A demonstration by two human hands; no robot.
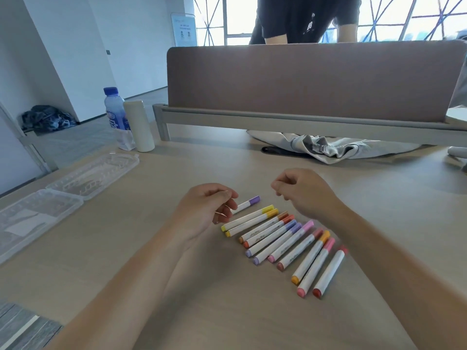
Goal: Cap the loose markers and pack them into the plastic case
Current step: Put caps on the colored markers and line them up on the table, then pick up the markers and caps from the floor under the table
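Markers (pixel 279 239): capped, white barrels, rowed between my forearms.
Purple marker (pixel 249 203): end hidden behind my left hand (pixel 202 210); cannot tell if held.
Right hand (pixel 300 192): clenched, empty.
Plastic case (pixel 96 173): clear, open, far left.

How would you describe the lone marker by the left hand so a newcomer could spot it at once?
On the beige table a row of markers fans out. Just beyond its far end, by the left hand, lies one marker. It alone sits apart from the row, purple cap pointing right.
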